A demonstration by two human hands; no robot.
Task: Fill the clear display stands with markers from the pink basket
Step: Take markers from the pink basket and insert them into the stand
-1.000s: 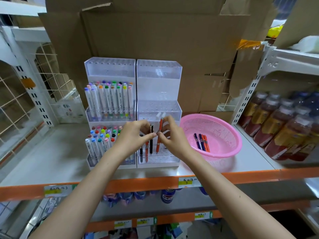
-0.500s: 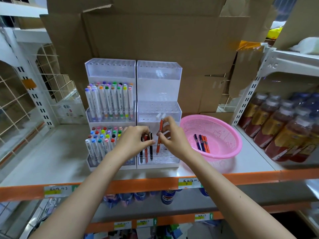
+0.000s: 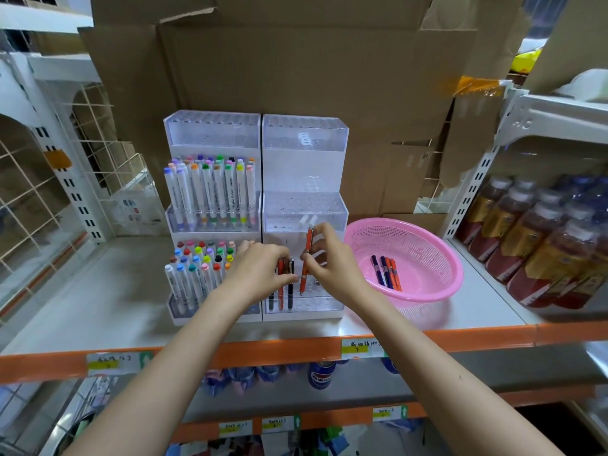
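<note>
**Markers at the bottom tier of the right stand**

My right hand pinches an orange marker between thumb and fingertips; it stands nearly upright, tip down at the holes in the bottom tier of the right stand. My left hand curls round the standing markers just beside it, one orange and one black. The left stand carries coloured-cap markers on two tiers. The basket sits on the shelf just right of the stands; a few loose markers, blue and orange, lie in it.

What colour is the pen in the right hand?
The pen is orange; head view.
</note>
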